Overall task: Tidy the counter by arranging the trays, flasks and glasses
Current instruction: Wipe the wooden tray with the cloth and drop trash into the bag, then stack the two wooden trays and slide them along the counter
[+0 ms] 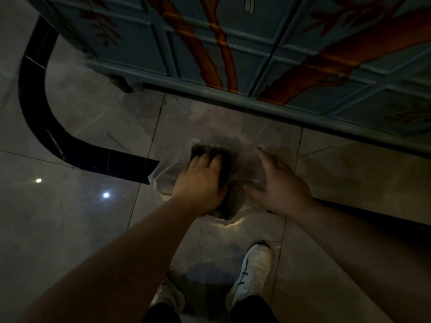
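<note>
The light is dim and I look down at the floor. Both hands hold a clear plastic bag (168, 176) in the air in front of me, with something dark inside that I cannot make out. My left hand (200, 180) reaches into the bag's mouth, its fingers curled on the dark content. The bag's right side is gripped from outside by my right hand (277, 183). No tray, flask or glass is in view.
A blue cabinet (233, 54) painted with orange branches stands ahead, its base running across the top right. The grey tiled floor (70, 229) has a curved black inlay strip (32, 89) at left. My white shoes (254, 266) are below.
</note>
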